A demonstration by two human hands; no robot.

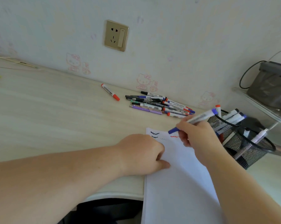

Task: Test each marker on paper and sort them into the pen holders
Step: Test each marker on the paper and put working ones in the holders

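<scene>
Right hand (199,139): grip clamped on a blue marker (194,121), held at a writing slant, cap end (173,130) low at 9 o'clock of the hand and just above the paper's (181,183) top edge; the cap appears on, so no stroke is judged possible yet. Left hand (143,154): fingers curled under, holding nothing, knuckles and thumb pressing the paper's left edge, evidently to pin the sheet against drag. The paper carries dark, faint and red squiggles (155,135) near its top. Untested pile (160,105) lies at 12 o'clock of the paper, by the wall; one red marker (110,92) lies apart at 10 o'clock. Mesh holders (243,143) stand at 3 o'clock, beside the right hand, already holding several markers. All rest on the desk (55,113). Sorting judged partly done.
</scene>
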